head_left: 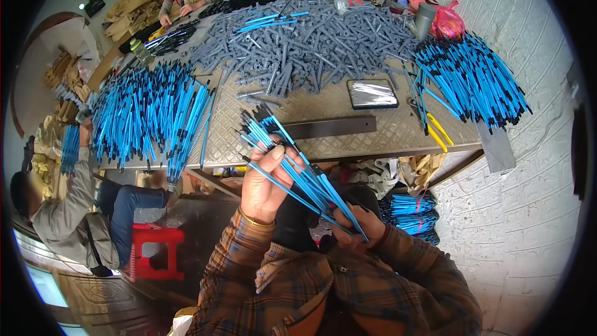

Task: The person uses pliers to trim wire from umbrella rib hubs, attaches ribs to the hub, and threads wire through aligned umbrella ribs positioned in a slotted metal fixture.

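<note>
A loose bundle of thin blue rods with black ends [305, 177] slants across in front of my chest, this side of the table edge. My left hand [268, 177] grips its upper part, thumb pressed over the rods. Lower down, my right hand [357, 227] is closed around the bundle's lower right end, its fingers partly hidden by rods. One rod at the left sticks out apart from the others. Just beyond the bundle, a dark flat bar [329, 127] lies on the table.
The table [217, 143] bears a heap of grey plastic parts [311, 43], blue rod piles left [137, 112] and right [472, 81], a tray of metal pins [372, 94] and yellow-handled pliers [438, 130]. A person [74, 224] sits left on a red stool [158, 252]; others sit opposite.
</note>
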`<state>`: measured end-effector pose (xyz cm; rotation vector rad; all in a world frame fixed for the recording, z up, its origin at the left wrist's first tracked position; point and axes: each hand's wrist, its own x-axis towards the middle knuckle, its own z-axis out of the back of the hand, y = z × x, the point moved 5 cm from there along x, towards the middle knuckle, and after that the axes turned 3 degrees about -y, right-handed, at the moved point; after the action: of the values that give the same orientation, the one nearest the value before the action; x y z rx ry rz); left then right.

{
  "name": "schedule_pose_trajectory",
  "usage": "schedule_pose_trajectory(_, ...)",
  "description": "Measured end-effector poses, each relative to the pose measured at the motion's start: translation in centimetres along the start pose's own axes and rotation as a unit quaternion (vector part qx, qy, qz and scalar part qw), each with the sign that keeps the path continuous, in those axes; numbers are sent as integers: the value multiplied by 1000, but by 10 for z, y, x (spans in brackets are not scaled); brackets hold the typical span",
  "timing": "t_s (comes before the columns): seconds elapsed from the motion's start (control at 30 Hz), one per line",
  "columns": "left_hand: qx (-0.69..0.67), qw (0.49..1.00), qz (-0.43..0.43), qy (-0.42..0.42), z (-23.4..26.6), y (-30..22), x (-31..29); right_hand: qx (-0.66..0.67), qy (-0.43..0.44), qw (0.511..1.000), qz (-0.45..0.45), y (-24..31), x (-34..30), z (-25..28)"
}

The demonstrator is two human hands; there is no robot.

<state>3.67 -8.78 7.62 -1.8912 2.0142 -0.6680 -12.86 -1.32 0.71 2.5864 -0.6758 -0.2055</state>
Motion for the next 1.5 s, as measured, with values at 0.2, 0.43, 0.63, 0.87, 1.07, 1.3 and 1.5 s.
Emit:
schedule_pose_trajectory(0.2, 48, 981, -131, -132, 6, -15, -3, -394, -188, 889, 134, 13, -1, -8)
schedule_pose_trajectory(0.43, 82, 972, -199, -90, -4, -19, -11, -586, -315, 706, 242, 31, -18, -1)
schedule_pose_trajectory(0.63, 47, 995, -90, -23, -14, -28, -18, -742, -337, 539, 215, 115, -33, -1)
schedule_pose_trajectory(0.87, 223, 973, 56, -6, -23, -6, -29, -777, -570, 234, 130, 291, -83, 73)
schedule_pose_trajectory(1.07, 232, 970, 67, 14, -24, -14, -38, -777, -578, 242, -53, 324, -69, 125)
schedule_pose_trajectory(1.3, 200, 977, 76, 6, -17, -12, -34, -802, -578, 146, 36, 308, -79, 110)
schedule_pose_trajectory(1.5, 171, 982, 69, -30, -18, -11, -29, -828, -534, 161, 58, 300, -80, 72)
